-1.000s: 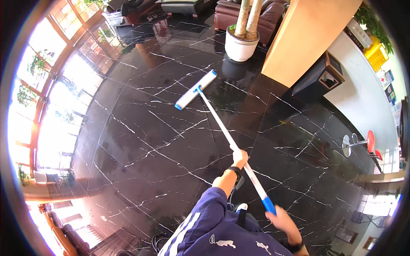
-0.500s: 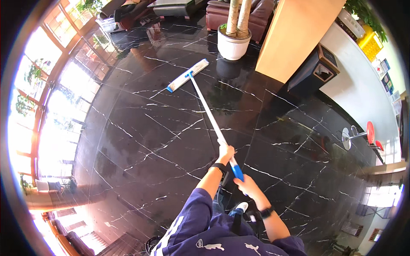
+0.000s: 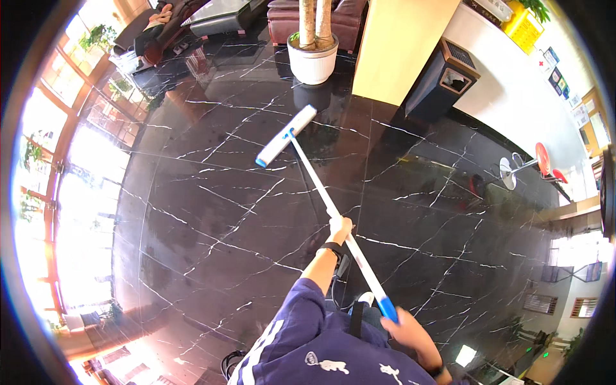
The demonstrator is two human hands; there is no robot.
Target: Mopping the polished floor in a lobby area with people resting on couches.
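A flat mop reaches out over the dark floor in front of me. Its long white head point(image 3: 282, 142), with blue end caps, rests on the floor at a slant. From a blue joint the white pole point(image 3: 312, 178) runs back toward my body. My left hand point(image 3: 340, 229) is wrapped round the middle of the pole, with a dark band on its wrist. Nearer my body, my right hand point(image 3: 409, 328) is closed on the blue grip point(image 3: 388, 309) at the pole's end.
Ahead stand a ribbed white planter point(image 3: 314, 64) with thick trunks, a pale column point(image 3: 391, 58) and a dark bin point(image 3: 443, 80). Stools with red seats point(image 3: 543, 158) are by the white counter on the right. A person point(image 3: 154, 32) lies on a sofa, far left. Glass windows line the left.
The mop head has come nearer and turned steeper. The pole has slid back through my left hand, and my right hand has drawn back toward my right side, so the hands are farther apart.
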